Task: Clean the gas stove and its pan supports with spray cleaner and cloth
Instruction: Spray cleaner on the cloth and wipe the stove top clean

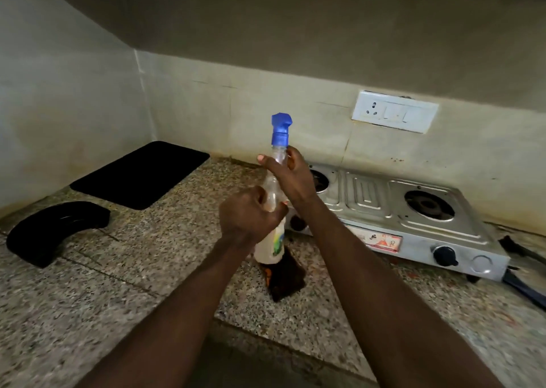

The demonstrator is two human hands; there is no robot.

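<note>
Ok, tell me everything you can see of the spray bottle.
The spray bottle is clear plastic with a blue spray head, a green-printed label and pale liquid inside. It is upright near the left end of the stove. The left hand grips its middle; the right hand pinches its neck under the head.

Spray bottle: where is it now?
The spray bottle is upright at the centre of the head view, left hand gripping its middle, right hand round its neck, just in front of the left end of the gas stove.
</note>
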